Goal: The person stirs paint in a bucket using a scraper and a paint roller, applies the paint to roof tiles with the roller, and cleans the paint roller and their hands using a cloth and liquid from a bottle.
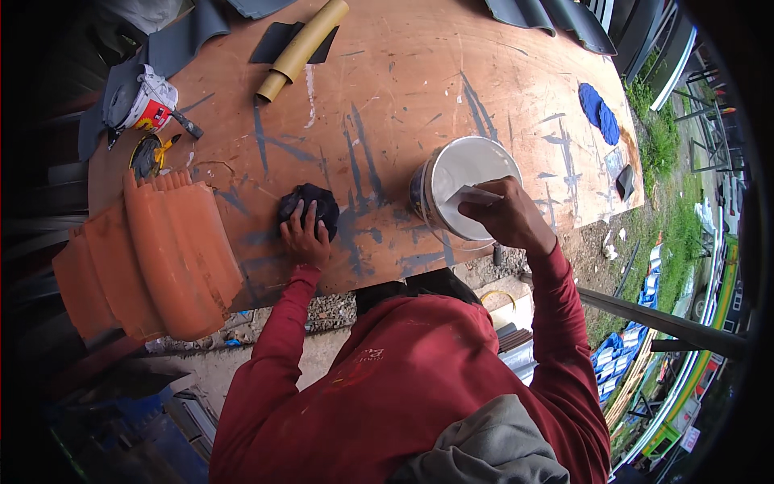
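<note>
My left hand (307, 242) rests on the near side of a crumpled black bundle (310, 205), which looks like cloth or plastic. Its fingers are spread across the bundle rather than wrapped round it. Over a white bucket (448, 173) with a wire handle, my right hand (516, 216) pinches a thin, pale grey flat piece like a scraper blade (477, 195). That piece points into the bucket's mouth, above its pale inside. The bucket's contents are hard to make out.
The wooden table (387, 89) has grey smears. An orange roof tile (153, 258) overhangs its left edge, near a paint-stained tub (149, 101) and a brush (187, 124). A brown roll (305, 48) lies at the back, blue discs (598, 113) at the right. A bar (653, 323) runs beside my right arm.
</note>
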{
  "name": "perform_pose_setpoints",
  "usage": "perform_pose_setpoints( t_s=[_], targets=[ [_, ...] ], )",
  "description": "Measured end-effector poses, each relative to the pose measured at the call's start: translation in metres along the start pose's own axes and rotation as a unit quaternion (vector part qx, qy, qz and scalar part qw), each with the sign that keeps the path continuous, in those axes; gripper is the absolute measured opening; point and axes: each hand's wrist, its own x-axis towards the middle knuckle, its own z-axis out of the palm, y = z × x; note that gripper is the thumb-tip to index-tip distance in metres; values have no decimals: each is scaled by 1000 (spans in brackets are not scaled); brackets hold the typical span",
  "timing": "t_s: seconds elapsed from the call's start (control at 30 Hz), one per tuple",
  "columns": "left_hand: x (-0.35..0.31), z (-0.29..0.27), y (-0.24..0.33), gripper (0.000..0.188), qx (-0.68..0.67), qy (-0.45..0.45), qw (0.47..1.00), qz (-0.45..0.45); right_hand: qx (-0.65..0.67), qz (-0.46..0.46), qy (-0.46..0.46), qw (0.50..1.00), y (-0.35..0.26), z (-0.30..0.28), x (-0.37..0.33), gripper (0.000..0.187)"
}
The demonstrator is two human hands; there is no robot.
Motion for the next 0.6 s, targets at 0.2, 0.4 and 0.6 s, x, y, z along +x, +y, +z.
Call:
perform_pose_setpoints(
  t_s=[0.2,0.4,0.6],
  targets=[
    [2,-2,2,46,-3,6,1000,-1,-44,-24,82,995,31,9,18,21],
    [0,3,-3,47,-5,13,1000,0,-118,-120,145,975,31,19,29,10],
    [0,3,-2,47,1,19,1000,3,-133,-116,233,956,33,20,31,7]
  ],
)
